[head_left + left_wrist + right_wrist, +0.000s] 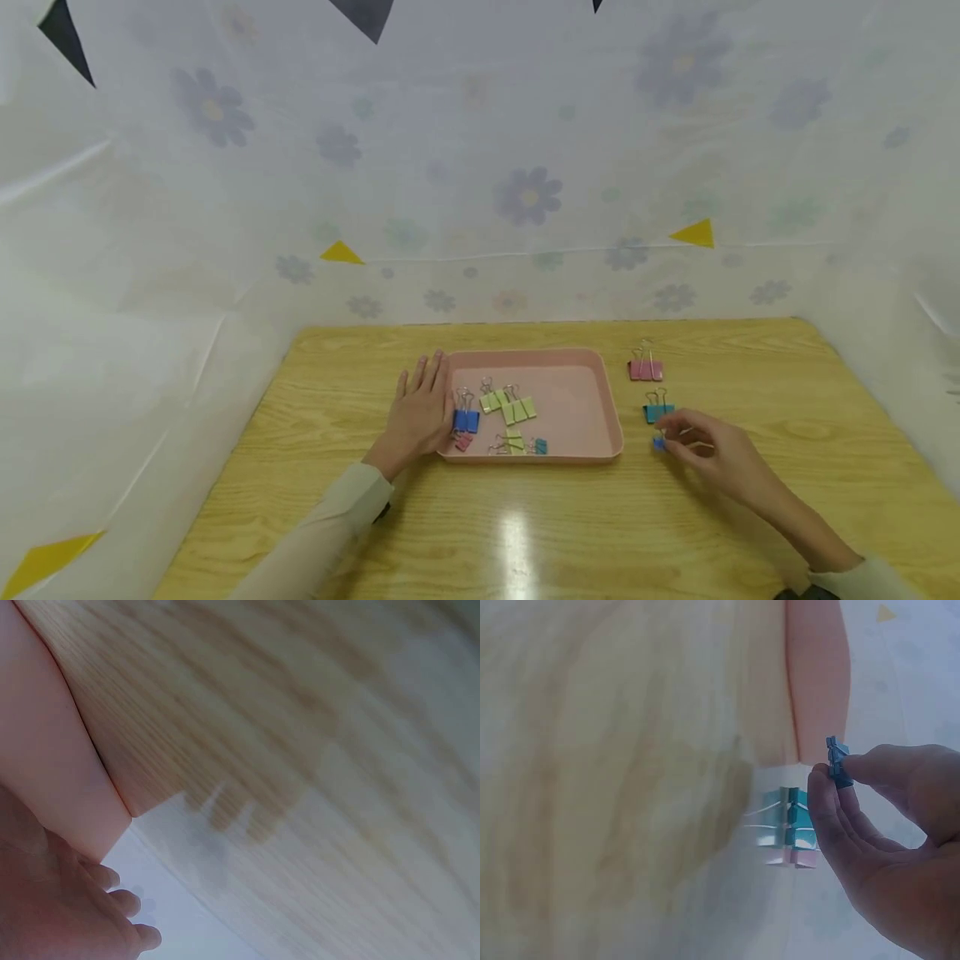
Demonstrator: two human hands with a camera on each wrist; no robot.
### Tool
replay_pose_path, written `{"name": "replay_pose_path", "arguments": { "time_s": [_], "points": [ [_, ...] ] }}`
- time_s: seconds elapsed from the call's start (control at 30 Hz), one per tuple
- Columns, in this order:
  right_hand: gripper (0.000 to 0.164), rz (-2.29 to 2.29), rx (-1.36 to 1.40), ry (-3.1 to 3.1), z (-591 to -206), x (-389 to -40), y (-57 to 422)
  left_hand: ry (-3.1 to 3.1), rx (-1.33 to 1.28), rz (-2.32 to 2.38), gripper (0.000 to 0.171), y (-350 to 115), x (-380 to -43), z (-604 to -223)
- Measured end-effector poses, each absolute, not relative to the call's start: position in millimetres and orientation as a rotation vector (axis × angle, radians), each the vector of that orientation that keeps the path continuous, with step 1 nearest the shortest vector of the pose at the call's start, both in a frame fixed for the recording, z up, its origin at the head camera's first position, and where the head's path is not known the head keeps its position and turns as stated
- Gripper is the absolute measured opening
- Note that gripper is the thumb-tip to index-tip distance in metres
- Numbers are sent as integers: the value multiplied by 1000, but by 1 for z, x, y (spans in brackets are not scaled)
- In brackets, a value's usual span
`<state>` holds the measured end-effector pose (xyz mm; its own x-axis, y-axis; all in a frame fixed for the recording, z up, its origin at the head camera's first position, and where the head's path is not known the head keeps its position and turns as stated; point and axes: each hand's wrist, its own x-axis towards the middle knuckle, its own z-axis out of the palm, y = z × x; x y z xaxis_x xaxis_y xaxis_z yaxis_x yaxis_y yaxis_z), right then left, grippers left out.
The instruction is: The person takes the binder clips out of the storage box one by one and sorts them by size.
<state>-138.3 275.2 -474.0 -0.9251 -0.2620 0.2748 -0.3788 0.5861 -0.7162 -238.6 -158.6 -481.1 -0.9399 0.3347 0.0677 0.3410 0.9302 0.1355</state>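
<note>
In the head view my left hand (422, 410) rests with straight fingers against the left side of a pink tray (573, 421). My right hand (712, 454) pinches a small blue binder clip (659, 443) between thumb and fingertips, right of the tray. The right wrist view shows that blue clip (838, 761) between the thumb and fingers. Just beyond it a teal binder clip (659, 412) stands on the table, and farther back a pink binder clip (646, 369). Inside the tray lie a blue clip (466, 421), a small pink clip (463, 442), several yellow-green clips (519, 410) and a small teal clip (540, 447).
The wood-grain table (420, 533) is enclosed at the back and sides by a pale flowered sheet (450, 167). Yellow triangular markers (693, 234) show on the sheet. The tray's raised rim borders the clips.
</note>
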Motion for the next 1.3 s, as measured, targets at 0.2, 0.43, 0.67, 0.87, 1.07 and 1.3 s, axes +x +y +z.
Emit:
{"name": "replay_pose_path", "arguments": {
  "time_s": [0.2,0.43,0.67,0.87,1.07,1.3],
  "points": [
    [24,1184,568,-2717,-480,-135,279,-3063,-525,-217,63,-158,-238,-480],
    [28,1124,575,-2715,-480,-135,280,-3054,-540,-232,61,-159,-238,-479],
    [27,1027,594,-2752,-485,-133,282,-3071,-533,-214,61,-159,-237,-478],
    [31,1041,618,-2750,-486,-135,285,-3065,-540,-209,62,-159,-237,-477],
    [32,1079,649,-2757,-485,-137,288,-3071,-543,-201,62,-159,-237,-477],
    [33,1096,649,-2722,-484,-136,287,-3063,-552,-201,62,-159,-237,-477]
  ]
}}
